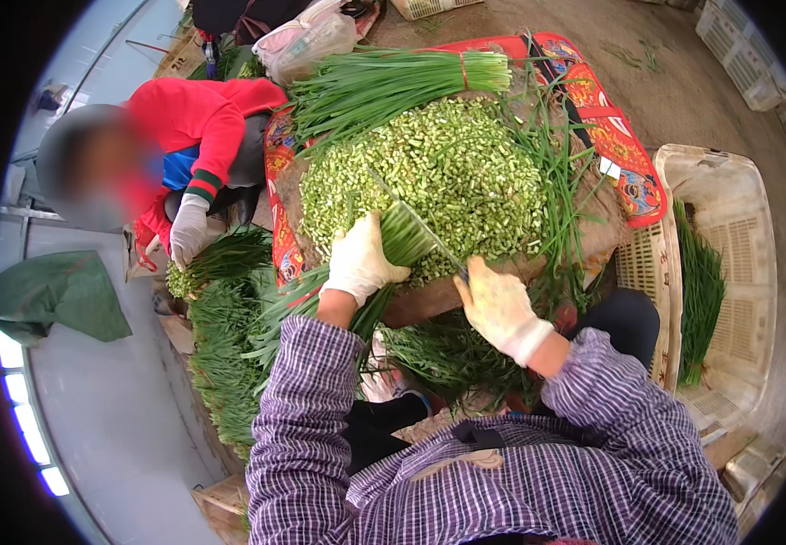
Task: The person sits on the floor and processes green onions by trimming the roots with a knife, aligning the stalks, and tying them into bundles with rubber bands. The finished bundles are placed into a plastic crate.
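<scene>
My gloved left hand [360, 262] grips a bunch of long green stalks [403, 235], which look like garlic chives or scapes. Their cut ends point up and right, and the leaves trail down past my left sleeve. In my gloved right hand [502, 303] is the handle of a knife; its long thin blade [420, 221] lies across the bunch near the cut ends. Beneath and beyond the blade spreads a wide heap of short chopped stalk pieces [461, 170]. A banded bunch of the same greens [406, 78] lies along the heap's far side.
A co-worker in a red top [209, 129] handles greens on the left with a gloved hand [190, 228]. Many bundles [226, 347] are stacked below. On the right stands a plastic crate [740, 252] holding a bunch of greens [700, 293]. Patterned red cloth [628, 163] edges the work surface.
</scene>
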{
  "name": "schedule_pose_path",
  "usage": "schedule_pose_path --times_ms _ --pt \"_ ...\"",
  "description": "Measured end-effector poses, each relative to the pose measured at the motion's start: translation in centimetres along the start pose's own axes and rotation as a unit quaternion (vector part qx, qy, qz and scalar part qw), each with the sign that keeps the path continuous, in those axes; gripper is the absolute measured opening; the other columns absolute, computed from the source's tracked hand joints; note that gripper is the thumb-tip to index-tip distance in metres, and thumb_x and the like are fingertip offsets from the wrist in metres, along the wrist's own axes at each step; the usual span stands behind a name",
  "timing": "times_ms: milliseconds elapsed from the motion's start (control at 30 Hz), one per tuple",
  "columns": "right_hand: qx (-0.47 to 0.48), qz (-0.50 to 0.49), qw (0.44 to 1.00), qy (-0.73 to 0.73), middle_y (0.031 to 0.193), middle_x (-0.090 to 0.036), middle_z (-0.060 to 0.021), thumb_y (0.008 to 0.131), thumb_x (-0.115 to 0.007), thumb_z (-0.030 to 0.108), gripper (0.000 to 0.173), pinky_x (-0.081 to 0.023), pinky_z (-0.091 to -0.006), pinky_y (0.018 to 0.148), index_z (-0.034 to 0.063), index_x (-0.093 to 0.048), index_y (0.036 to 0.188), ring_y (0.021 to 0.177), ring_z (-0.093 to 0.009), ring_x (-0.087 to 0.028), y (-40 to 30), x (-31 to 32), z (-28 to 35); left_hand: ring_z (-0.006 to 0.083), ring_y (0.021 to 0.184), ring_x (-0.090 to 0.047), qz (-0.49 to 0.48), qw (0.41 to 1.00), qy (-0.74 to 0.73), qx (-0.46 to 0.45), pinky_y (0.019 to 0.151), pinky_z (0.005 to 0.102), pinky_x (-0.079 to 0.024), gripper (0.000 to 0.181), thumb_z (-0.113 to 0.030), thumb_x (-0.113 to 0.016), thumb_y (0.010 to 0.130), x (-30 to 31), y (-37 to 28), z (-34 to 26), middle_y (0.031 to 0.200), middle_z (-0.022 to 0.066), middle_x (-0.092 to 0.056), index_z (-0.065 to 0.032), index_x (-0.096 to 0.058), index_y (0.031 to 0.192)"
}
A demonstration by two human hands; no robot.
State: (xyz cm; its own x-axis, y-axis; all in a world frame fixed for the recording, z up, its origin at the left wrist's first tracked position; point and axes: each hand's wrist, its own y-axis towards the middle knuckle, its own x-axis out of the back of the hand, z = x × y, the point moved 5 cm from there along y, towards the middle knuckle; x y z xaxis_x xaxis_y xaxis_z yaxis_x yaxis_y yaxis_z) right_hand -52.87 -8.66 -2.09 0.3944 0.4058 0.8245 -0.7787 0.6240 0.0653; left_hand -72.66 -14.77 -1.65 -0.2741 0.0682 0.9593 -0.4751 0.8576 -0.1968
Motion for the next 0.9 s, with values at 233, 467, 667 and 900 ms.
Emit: schedule_pose_path --times_ms 233,467,667,900 --pt "-0.035 0.068 0.997 -0.004 0.061 -0.061 -0.0146 0.091 -0.055 0.023 0.022 -0.051 -0.0427 0.049 0.0023 -0.047 0.092 0.055 -0.032 -0.064 -0.7 0.1 -0.5 0.0356 0.108 -0.058 0.052 0.997 -0.047 0.008 0.094 0.0372 -0.045 0.1 -0.033 -0.085 0.051 -0.1 0.9 0.7 0.114 0.0246 -0.059 0.0055 -0.04 0.132" --pt "-0.036 0.113 0.993 0.027 0.06 -0.061 -0.0158 0.093 -0.051 0.022 0.023 -0.051 -0.0425 0.052 -0.0007 -0.045 0.094 0.057 -0.034 -0.064 -0.4 -0.6 -1.2 0.0361 0.109 -0.057 0.053 0.997 -0.064 0.004 0.095 0.0375 -0.044 0.1 -0.032 -0.085 0.052 -0.7 0.7 1.1 0.116 0.0246 -0.058 0.0048 -0.04 0.133" --pt "-0.057 0.194 0.979 -0.003 0.072 -0.066 -0.0171 0.089 -0.049 0.014 0.019 -0.055 -0.0402 0.064 -0.0022 -0.047 0.097 0.069 -0.033 -0.068 5.0 -5.6 -1.9 0.0355 0.105 -0.058 0.008 0.995 -0.087 -0.039 0.091 0.0375 -0.046 0.093 -0.03 -0.086 0.052 -0.9 0.6 1.0 0.11 0.0234 -0.06 0.0031 -0.042 0.128" --pt "-0.015 0.014 0.997 -0.078 0.092 -0.063 -0.0148 0.087 -0.054 0.017 0.024 -0.053 -0.0371 0.072 0.0023 -0.054 0.106 0.082 -0.03 -0.064 3.8 0.5 -1.4 0.0329 0.102 -0.061 -0.019 0.988 -0.152 -0.036 0.09 0.038 -0.049 0.094 -0.031 -0.086 0.053 3.6 -4.5 0.1 0.111 0.0201 -0.061 -0.0004 -0.042 0.131"
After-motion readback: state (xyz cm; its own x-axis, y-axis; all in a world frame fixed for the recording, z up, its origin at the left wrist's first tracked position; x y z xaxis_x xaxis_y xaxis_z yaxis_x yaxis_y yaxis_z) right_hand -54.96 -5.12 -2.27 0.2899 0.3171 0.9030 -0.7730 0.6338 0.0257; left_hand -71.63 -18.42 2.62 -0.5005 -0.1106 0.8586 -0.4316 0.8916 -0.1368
